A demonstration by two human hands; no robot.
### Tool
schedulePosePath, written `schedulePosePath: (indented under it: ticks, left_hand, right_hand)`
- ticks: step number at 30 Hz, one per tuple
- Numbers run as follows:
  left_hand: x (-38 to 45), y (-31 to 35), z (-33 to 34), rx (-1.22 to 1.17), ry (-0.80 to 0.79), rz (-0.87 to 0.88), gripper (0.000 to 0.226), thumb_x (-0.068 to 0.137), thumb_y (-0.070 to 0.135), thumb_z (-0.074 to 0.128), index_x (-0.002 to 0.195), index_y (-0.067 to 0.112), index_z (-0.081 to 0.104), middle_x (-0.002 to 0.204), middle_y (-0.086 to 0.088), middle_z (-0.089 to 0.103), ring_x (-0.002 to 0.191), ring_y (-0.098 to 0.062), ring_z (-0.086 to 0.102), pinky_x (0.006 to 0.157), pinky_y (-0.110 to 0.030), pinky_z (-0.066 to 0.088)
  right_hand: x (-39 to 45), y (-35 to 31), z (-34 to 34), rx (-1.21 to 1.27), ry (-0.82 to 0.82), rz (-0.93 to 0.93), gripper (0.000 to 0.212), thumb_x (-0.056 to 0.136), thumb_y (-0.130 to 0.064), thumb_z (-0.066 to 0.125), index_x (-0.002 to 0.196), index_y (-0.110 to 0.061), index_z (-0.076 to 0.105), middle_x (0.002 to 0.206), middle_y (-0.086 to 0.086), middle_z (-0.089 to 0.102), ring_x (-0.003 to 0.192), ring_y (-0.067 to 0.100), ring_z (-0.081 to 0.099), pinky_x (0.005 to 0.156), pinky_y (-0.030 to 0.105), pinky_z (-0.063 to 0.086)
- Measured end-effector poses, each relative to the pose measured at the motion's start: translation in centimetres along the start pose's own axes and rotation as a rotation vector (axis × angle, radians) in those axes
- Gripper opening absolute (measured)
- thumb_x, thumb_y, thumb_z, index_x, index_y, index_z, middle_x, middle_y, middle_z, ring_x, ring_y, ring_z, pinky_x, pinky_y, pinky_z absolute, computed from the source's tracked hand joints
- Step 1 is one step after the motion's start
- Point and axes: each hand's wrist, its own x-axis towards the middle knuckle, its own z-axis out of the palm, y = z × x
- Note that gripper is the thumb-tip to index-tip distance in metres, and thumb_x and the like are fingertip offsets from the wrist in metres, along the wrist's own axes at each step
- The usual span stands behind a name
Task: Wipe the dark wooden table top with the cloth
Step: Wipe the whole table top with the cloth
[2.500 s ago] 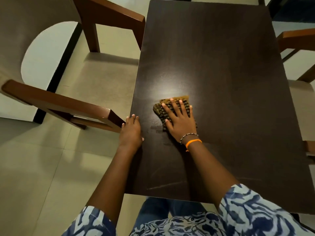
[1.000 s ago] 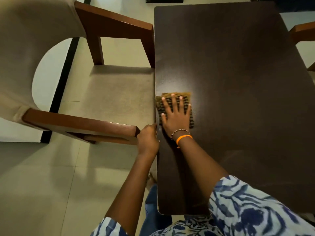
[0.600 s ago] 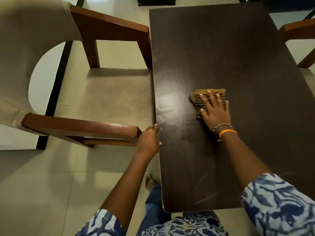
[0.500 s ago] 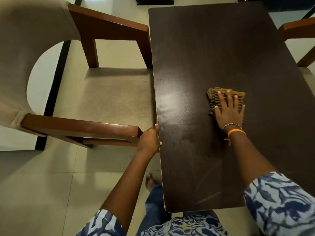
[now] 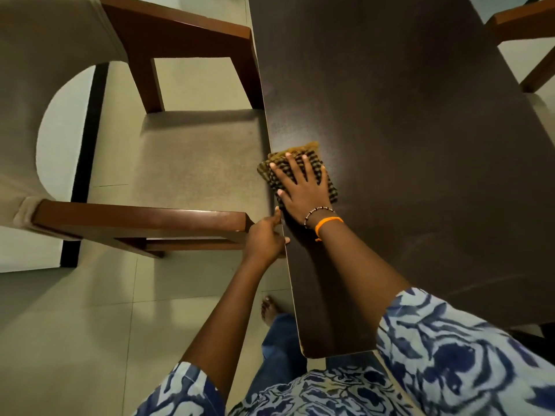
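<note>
The dark wooden table top [image 5: 405, 121] fills the right half of the head view. A folded brown and yellow checked cloth [image 5: 271, 171] lies at its left edge, one corner hanging slightly past the edge. My right hand [image 5: 301, 187] lies flat on the cloth with fingers spread, pressing it to the wood. My left hand [image 5: 264, 235] grips the table's left edge just below the cloth, thumb on top.
An armchair with brown wooden arms [image 5: 144, 220] and a beige seat [image 5: 198, 157] stands tight against the table's left side. Another chair's arm [image 5: 522, 22] shows at the top right. My bare foot [image 5: 270, 309] is on the tiled floor by the near corner.
My right hand slid the cloth left, from the table's middle back to the left edge. My left hand stayed on the table edge.
</note>
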Motion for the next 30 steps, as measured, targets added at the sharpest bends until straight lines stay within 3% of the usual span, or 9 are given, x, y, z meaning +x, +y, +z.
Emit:
schedulePosePath:
  ticks: [6, 9, 11, 15, 19, 25, 30]
  left_hand:
    - [-2.1, -1.4, 0.5, -0.423, 0.020, -0.069, 0.044, 0.085, 0.002, 0.060, 0.128, 0.002, 0.053, 0.122, -0.014, 0.063, 0.104, -0.018, 0.062, 0.087, -0.024, 0.050]
    - [-2.4, -1.8, 0.5, -0.473, -0.006, -0.091, 0.027, 0.084, -0.002, 0.059, 0.111, -0.002, 0.064, 0.106, -0.016, 0.068, 0.078, -0.007, 0.063, 0.064, -0.006, 0.049]
    - [-2.8, -2.1, 0.7, -0.512, -0.051, -0.139, 0.023, 0.084, -0.006, 0.057, 0.105, -0.007, 0.065, 0.098, -0.015, 0.067, 0.070, -0.001, 0.057, 0.056, -0.002, 0.045]
    - [-3.6, -2.7, 1.1, -0.607, -0.109, -0.200, 0.033, 0.084, -0.007, 0.057, 0.118, -0.006, 0.058, 0.102, -0.008, 0.061, 0.083, -0.007, 0.057, 0.056, 0.001, 0.044]
    - [-4.1, -2.7, 1.2, -0.658, -0.178, -0.252, 0.046, 0.085, -0.004, 0.058, 0.129, 0.000, 0.049, 0.122, -0.013, 0.059, 0.116, -0.019, 0.053, 0.077, -0.009, 0.042]
    - [-4.8, -3.5, 1.9, -0.633, -0.177, -0.244, 0.042, 0.085, 0.001, 0.060, 0.126, 0.004, 0.054, 0.123, -0.013, 0.061, 0.107, -0.011, 0.056, 0.070, -0.008, 0.047]
    - [-5.1, -4.0, 2.3, -0.661, -0.099, -0.258, 0.036, 0.082, 0.002, 0.064, 0.118, 0.003, 0.061, 0.113, -0.015, 0.066, 0.096, -0.011, 0.059, 0.072, -0.009, 0.049]
  right_hand:
    - [-6.6, 0.5, 1.0, -0.018, 0.008, -0.102, 0.057, 0.094, -0.039, 0.035, 0.145, -0.045, 0.010, 0.159, -0.003, 0.008, 0.146, 0.027, 0.004, 0.112, 0.058, 0.003]
    - [-10.4, 0.5, 1.7, 0.006, -0.002, -0.113, 0.057, 0.093, -0.041, 0.034, 0.145, -0.044, 0.012, 0.159, -0.003, 0.011, 0.146, 0.027, 0.006, 0.112, 0.058, 0.005]
    - [-12.7, 0.3, 2.2, 0.003, 0.013, -0.106, 0.056, 0.092, -0.042, 0.032, 0.145, -0.042, 0.017, 0.158, -0.001, 0.017, 0.145, 0.029, 0.012, 0.111, 0.059, 0.009]
    - [-13.2, 0.0, 2.2, -0.003, 0.037, -0.078, 0.055, 0.089, -0.041, 0.032, 0.144, -0.039, 0.025, 0.154, 0.001, 0.028, 0.142, 0.030, 0.023, 0.109, 0.060, 0.018]
    - [-9.3, -0.5, 1.7, 0.002, 0.016, -0.020, 0.056, 0.092, -0.038, 0.036, 0.145, -0.042, 0.018, 0.158, -0.002, 0.017, 0.145, 0.027, 0.013, 0.112, 0.059, 0.011]
    - [-1.0, -0.3, -0.3, 0.003, -0.036, 0.015, 0.057, 0.095, -0.038, 0.036, 0.145, -0.045, 0.011, 0.159, -0.007, 0.004, 0.146, 0.024, 0.002, 0.112, 0.058, 0.005]
    - [-1.5, -0.4, 0.0, -0.004, -0.011, -0.011, 0.056, 0.095, -0.040, 0.036, 0.146, -0.042, 0.013, 0.159, -0.004, 0.006, 0.146, 0.026, 0.004, 0.112, 0.058, 0.007]
